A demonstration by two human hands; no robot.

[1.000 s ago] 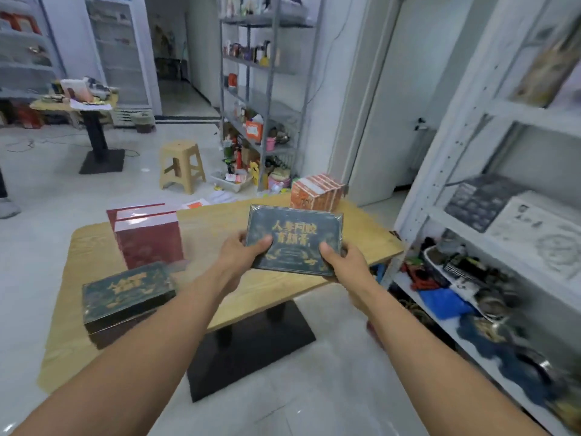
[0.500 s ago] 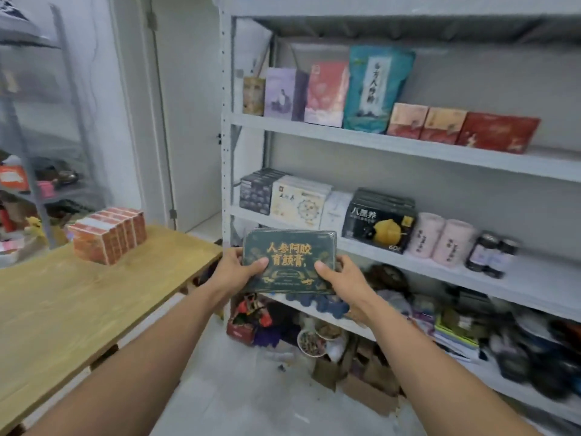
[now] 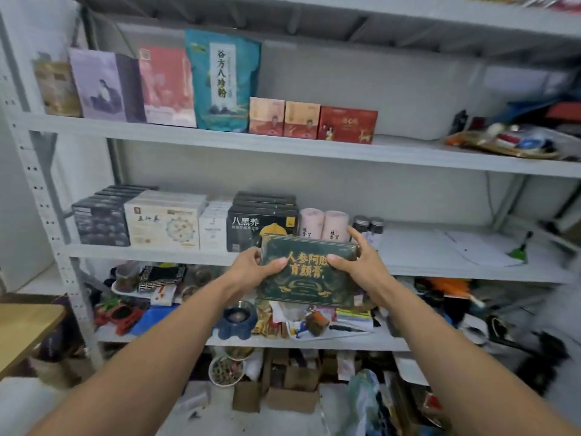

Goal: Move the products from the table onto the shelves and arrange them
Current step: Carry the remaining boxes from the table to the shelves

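The grey shelving rack (image 3: 41,190) fills everything ahead of my hands, and its middle shelf (image 3: 456,247) runs just behind them at about their height. Far to the lower left of my left hand (image 3: 250,269), a corner of the wooden tabletop (image 3: 25,325) shows. High above both hands a tall teal pouch (image 3: 223,80) stands among boxes on the upper shelf (image 3: 195,136). Just behind and to the left of my left hand, black boxes (image 3: 262,221) sit on the middle shelf.

Between my hands is the dark green box with gold lettering (image 3: 309,281), held up in front of the middle shelf's edge with its face towards me (whether its far side touches the shelf I cannot tell). My left hand grips its left end, thumb on the face. My right hand (image 3: 361,265) grips the right end, thumb on the face and forefinger over the top corner. Right behind the box's top edge stand two pink tubes (image 3: 323,225), and just above my right hand are two small dark-lidded jars (image 3: 367,225).
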